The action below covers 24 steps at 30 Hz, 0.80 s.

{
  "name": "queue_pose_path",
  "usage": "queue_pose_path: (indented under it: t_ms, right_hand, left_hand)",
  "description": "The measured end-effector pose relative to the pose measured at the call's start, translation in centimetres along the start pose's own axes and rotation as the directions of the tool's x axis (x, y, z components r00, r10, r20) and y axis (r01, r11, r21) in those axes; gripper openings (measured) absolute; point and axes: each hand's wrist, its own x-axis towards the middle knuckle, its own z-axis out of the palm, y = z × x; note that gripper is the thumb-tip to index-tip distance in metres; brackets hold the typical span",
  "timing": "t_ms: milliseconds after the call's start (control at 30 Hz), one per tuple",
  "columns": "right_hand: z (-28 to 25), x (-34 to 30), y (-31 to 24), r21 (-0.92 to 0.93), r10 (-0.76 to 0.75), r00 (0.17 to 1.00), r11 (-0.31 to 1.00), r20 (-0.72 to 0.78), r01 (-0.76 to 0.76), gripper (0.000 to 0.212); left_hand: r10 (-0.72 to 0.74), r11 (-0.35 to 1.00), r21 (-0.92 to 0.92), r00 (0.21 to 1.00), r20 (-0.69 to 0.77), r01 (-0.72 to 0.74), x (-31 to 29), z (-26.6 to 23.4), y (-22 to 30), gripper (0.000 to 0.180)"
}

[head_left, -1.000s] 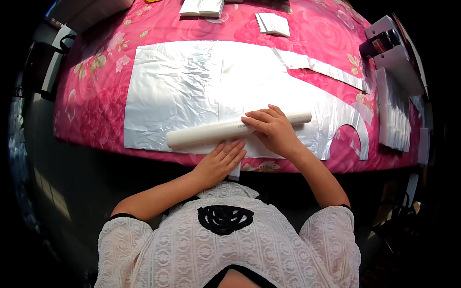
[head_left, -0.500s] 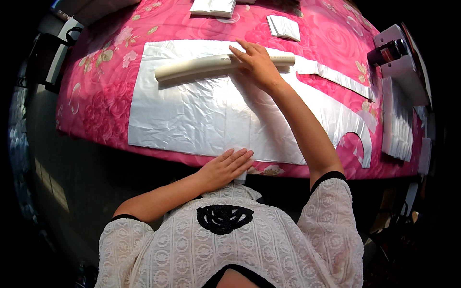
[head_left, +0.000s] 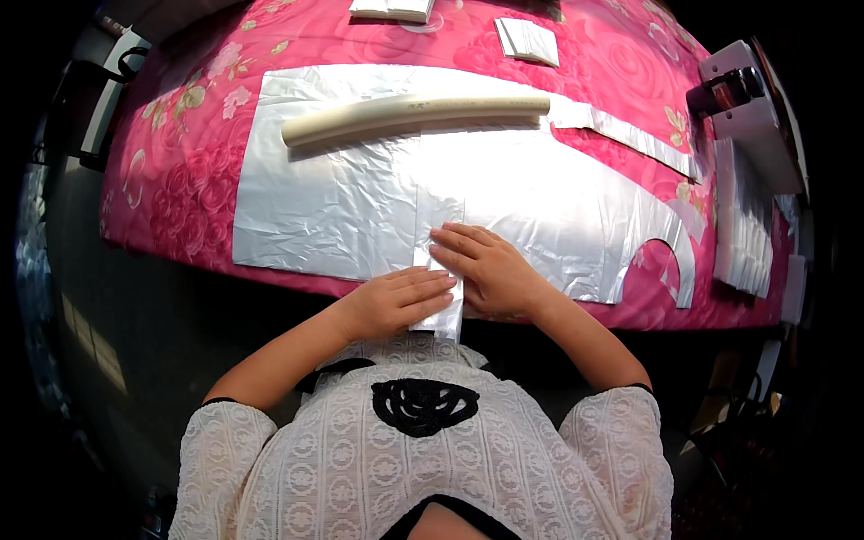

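At the near edge, the left hand (head_left: 400,300) lies with its fingers stretched out across a narrow, shiny white plastic strip (head_left: 437,323) that reaches past the edge. The right hand (head_left: 490,268) has come back from the far side and rests just beside it, fingers also extended on the strip, gripping nothing that shows; both thumbs are hidden. The hands cover part of the strip.

Beyond them, the wide, creased white plastic sheet (head_left: 324,216) lies spread on the counter (head_left: 171,162) under its pink rose-patterned cloth, with a curved cut-out at its right end. The long cream rigid tube (head_left: 360,120), under the right hand half a second ago, now lies untouched across the far part of the sheet, covering a band of it.

To the right stand a pile of white folded plastic (head_left: 742,220) and, farther, a dark cylindrical container (head_left: 724,92) against a pale box (head_left: 760,135). At the far side lie a small white folded stack (head_left: 531,43) and a thicker white stack (head_left: 392,10) left of it.
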Motion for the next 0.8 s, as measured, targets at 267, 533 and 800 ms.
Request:
queue_pose_path:
  t_ms: [267, 533, 800]
  right_hand:
    - [1.5, 0.1, 1.4, -0.137, 0.007, 0.970, 0.990, -0.245, -0.042, 0.040]
    - [-0.7, 2.7, 1.5, 0.483, 0.620, 0.777, 0.716, -0.107, -0.504, 0.015]
    - [-2.5, 5.1, 3.8, 0.564, 0.763, 0.583, 0.361, 0.279, -0.743, 0.029]
  left_hand:
    - [-0.214, 0.939, 0.277, 0.977, -0.002, 0.206, 1.4, -1.2, -2.7, 0.050]
    - [-0.790, 0.511, -0.519, 0.612, 0.031, 0.685, 3.6, -2.0, -2.9, 0.037]
    - [-0.453, 0.859, 0.159, 0.867, -0.209, 0.487, 4.1, -1.0, -2.4, 0.055]
